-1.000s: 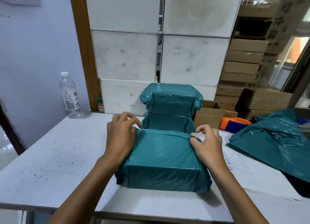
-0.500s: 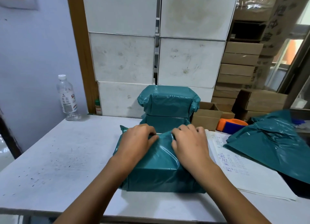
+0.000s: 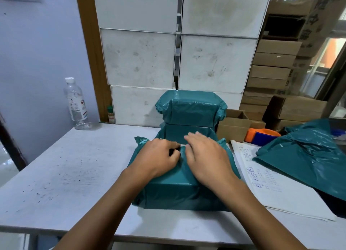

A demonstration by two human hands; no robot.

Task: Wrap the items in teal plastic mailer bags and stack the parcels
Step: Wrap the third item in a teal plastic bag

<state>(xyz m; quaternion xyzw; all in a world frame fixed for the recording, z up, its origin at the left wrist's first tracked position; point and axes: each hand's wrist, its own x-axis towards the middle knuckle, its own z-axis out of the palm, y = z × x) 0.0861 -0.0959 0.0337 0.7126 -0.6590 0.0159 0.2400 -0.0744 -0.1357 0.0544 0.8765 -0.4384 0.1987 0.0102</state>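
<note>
A box wrapped in a teal mailer bag (image 3: pixel 174 193) lies on the white table (image 3: pixel 65 174) in front of me. Both my hands rest on its top, close together. My left hand (image 3: pixel 159 158) pinches a thin pale strip at the bag's flap between thumb and fingers. My right hand (image 3: pixel 206 156) lies flat on the flap beside it, fingers spread and blurred. Behind this parcel two wrapped teal parcels (image 3: pixel 191 109) stand stacked against the white boxes. Loose teal mailer bags (image 3: pixel 303 159) lie in a pile at the right.
A clear water bottle (image 3: pixel 75 103) stands at the table's back left. An orange and blue tape dispenser (image 3: pixel 262 135), an open cardboard box (image 3: pixel 234 126) and a handwritten sheet of paper (image 3: pixel 271 189) lie to the right. White boxes (image 3: pixel 215 62) and stacked cartons (image 3: pixel 271 70) form the back.
My hands came from the parcel's two sides to the middle of its top. The side flaps were folded in, and the left hand now pinches a pale strip at the flap.
</note>
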